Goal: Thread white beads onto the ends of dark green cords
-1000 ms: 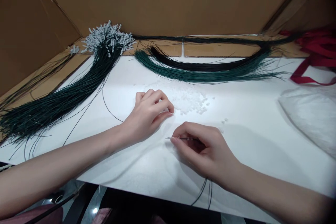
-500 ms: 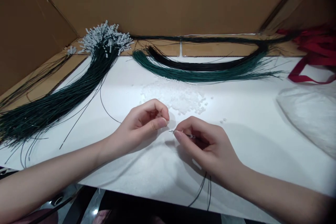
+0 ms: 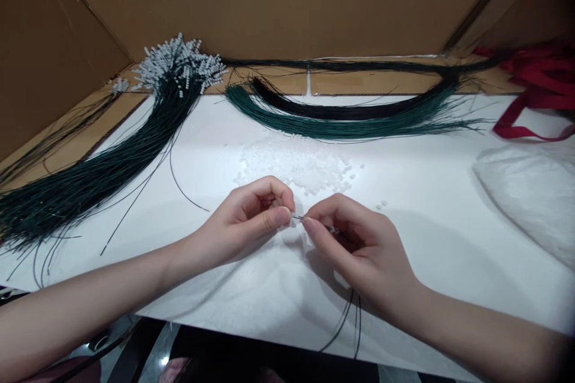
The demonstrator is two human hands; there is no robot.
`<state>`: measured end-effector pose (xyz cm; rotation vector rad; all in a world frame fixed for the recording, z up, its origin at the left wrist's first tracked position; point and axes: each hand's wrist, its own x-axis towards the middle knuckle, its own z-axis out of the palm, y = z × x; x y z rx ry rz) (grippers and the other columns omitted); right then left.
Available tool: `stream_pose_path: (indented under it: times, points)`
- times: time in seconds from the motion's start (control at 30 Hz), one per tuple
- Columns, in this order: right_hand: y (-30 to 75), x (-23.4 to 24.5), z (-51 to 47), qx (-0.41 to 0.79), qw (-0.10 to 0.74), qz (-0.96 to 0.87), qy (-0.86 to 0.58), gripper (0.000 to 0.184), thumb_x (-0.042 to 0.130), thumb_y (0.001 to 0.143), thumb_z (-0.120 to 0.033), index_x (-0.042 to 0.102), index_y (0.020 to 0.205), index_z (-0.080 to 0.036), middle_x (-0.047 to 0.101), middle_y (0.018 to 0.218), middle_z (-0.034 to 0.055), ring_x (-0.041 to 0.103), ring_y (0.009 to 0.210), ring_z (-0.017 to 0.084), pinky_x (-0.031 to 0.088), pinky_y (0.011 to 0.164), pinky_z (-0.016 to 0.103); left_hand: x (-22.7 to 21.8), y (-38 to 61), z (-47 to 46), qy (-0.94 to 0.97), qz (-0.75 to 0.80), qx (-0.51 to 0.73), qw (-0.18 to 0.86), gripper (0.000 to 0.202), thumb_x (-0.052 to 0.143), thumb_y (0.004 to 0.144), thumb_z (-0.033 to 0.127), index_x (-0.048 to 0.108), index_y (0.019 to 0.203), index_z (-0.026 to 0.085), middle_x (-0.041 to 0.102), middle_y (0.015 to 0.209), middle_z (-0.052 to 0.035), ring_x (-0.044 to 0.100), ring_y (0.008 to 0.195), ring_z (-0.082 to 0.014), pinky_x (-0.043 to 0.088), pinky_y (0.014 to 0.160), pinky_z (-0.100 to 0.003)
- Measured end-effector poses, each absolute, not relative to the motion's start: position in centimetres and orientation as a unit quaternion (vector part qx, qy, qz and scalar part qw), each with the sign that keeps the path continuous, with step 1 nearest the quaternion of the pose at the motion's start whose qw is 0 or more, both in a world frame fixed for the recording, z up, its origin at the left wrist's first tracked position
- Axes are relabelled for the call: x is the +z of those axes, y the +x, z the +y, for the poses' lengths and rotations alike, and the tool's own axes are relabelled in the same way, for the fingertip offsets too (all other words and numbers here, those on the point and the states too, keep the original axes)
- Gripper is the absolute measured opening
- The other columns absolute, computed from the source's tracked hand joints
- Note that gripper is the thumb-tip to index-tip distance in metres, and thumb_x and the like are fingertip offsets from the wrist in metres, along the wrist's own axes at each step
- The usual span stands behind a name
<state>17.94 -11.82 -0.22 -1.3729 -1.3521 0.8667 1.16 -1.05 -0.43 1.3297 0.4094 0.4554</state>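
My right hand (image 3: 359,248) pinches a thin dark wire (image 3: 299,218) whose tip pokes out to the left; its tails hang off the table's front edge below the wrist. My left hand (image 3: 247,218) is pinched shut right at that wire tip, thumb against forefinger; what it holds is too small to make out. Just beyond both hands lies a loose pile of small clear white beads (image 3: 299,161) on the white sheet (image 3: 251,293).
A bundle of green wires tipped with white beads (image 3: 179,66) fans out at the left. Bare green and black wire bundles (image 3: 350,119) curve across the back. A clear plastic bag (image 3: 530,197) lies at the right, red ribbon (image 3: 534,81) behind it. Cardboard walls enclose the back.
My left hand came back from the bead pile toward me and pinched up to the wire tip. My right hand lifted slightly up and right to meet it.
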Motion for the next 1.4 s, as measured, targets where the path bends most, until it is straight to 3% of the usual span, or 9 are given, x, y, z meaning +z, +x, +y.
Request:
stream_pose_path:
  times: [1.4]
  points:
    - [17.85,-0.18,-11.75,0.348,0.483,-0.552,-0.584,0.014,0.057,0.090,-0.021,0.057,0.077,-0.019,0.043,0.060,-0.0051,0.038,0.052,0.008,0.030,0.047,0.023,-0.39,1.01,-1.14,0.626,0.194,0.210,0.725,0.006,0.060,0.093,0.022,0.059,0.093,0.016,0.054,0.084,-0.0021,0.051,0.074,-0.0091,0.040,0.066,-0.020]
